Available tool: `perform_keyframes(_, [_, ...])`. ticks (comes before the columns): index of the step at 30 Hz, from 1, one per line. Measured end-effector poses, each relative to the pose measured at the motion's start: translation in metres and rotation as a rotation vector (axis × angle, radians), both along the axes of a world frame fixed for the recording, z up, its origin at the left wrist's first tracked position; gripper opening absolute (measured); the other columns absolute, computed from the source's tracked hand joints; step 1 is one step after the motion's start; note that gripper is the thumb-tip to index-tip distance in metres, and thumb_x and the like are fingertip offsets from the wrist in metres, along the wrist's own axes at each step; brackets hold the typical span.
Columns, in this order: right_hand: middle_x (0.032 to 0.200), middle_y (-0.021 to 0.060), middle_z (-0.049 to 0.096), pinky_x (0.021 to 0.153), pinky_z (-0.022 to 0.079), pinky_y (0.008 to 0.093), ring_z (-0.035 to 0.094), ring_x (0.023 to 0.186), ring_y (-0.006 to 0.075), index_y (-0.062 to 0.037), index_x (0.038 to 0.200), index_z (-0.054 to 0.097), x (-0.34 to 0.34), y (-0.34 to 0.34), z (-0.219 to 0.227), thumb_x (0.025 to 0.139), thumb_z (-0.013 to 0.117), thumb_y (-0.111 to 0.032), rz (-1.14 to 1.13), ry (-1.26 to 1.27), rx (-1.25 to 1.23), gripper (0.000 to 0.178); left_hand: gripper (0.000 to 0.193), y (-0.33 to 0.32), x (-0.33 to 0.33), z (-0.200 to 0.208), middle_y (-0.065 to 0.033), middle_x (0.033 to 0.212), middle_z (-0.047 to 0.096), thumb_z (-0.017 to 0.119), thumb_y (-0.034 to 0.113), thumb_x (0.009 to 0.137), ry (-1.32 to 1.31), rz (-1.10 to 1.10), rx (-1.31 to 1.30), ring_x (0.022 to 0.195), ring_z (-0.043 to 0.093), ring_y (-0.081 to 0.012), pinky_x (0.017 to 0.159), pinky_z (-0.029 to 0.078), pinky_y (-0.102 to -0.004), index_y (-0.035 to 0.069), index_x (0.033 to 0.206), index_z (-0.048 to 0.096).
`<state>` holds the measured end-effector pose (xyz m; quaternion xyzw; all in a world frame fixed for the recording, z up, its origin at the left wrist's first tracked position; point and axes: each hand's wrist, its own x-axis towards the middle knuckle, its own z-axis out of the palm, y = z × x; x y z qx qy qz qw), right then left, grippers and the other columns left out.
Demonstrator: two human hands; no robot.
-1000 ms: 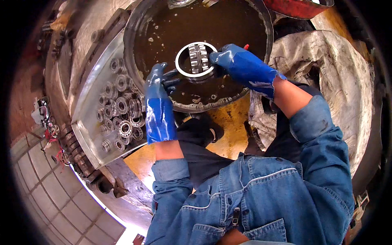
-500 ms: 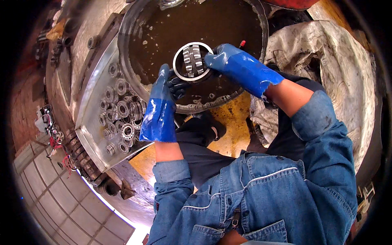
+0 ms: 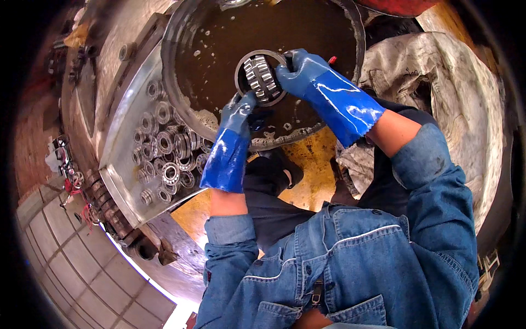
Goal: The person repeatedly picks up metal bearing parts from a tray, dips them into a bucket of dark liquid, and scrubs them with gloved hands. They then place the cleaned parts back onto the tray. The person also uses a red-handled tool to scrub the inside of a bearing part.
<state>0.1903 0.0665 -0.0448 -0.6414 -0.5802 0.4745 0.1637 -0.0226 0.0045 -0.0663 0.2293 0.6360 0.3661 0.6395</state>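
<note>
Between my gloved hands is a large roller bearing (image 3: 262, 78), a steel ring with two rows of shiny rollers inside, held tilted above a round tub (image 3: 170, 71) of brown liquid. My left hand (image 3: 239, 112), in a wet blue rubber glove, is closed on the ring's lower left edge; some of its fingers are hidden below the ring. My right hand (image 3: 300, 71), gloved alike, grips the upper right edge with thumb and fingers. Foam and bubbles float along the tub's near rim.
Left of the tub, a metal tray (image 3: 123, 183) carries many smaller bearings (image 3: 170, 173). A stained, crumpled cloth sheet (image 3: 438, 109) covers something on the right. A red object (image 3: 400, 6) sits beyond the tub. Yellow flooring (image 3: 312, 164) shows between my legs.
The bearing has turned in my hands, its ring now darker and the rollers slanted. My left hand has shifted right and closed in on the ring's lower edge.
</note>
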Motion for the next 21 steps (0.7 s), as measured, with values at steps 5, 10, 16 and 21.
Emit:
perform_keyframes(5, [0.112, 0.0238, 0.073, 0.095, 0.055, 0.0468, 0.071, 0.106, 0.0389, -0.0060, 0.134, 0.060, -0.004, -0.004, -0.016, 0.092, 0.066, -0.040, 0.034, -0.060, 0.256, 0.054, 0.037, -0.007, 0.006, -0.021, -0.0098, 0.094, 0.077, 0.068, 0.035, 0.096, 0.045, -0.047, 0.112, 0.079, 0.072, -0.0223, 0.069, 0.054, -0.0346, 0.002, 0.112, 0.071])
perform_keyframes(10, [0.120, 0.0205, 0.072, 0.101, 0.052, 0.0466, 0.068, 0.113, 0.0387, -0.0106, 0.139, 0.058, -0.008, 0.000, -0.022, 0.093, 0.067, -0.040, 0.104, -0.105, 0.322, 0.056, 0.035, -0.013, 0.007, -0.026, -0.0102, 0.094, 0.077, 0.069, 0.033, 0.096, 0.119, -0.028, 0.200, 0.079, 0.072, -0.0226, 0.070, 0.054, -0.0350, 0.002, 0.112, 0.071])
perform_keyframes(16, [0.122, 0.0198, 0.071, 0.102, 0.052, 0.0450, 0.069, 0.113, 0.0366, -0.0086, 0.139, 0.058, -0.011, -0.001, -0.014, 0.092, 0.069, -0.037, 0.137, -0.048, 0.351, 0.056, 0.033, -0.010, 0.003, -0.029, -0.0107, 0.095, 0.077, 0.070, 0.029, 0.095, 0.253, -0.008, 0.282, 0.080, 0.072, -0.0230, 0.071, 0.055, -0.0355, 0.001, 0.111, 0.071])
perform_keyframes(21, [0.122, 0.0214, 0.071, 0.103, 0.052, 0.0448, 0.068, 0.115, 0.0360, -0.0070, 0.140, 0.056, -0.010, -0.001, -0.012, 0.090, 0.070, -0.037, 0.154, -0.009, 0.379, 0.060, 0.031, -0.004, 0.001, -0.023, -0.0111, 0.095, 0.077, 0.071, 0.027, 0.094, 0.506, -0.033, 0.347, 0.081, 0.073, -0.0233, 0.072, 0.055, -0.0360, 0.001, 0.111, 0.071])
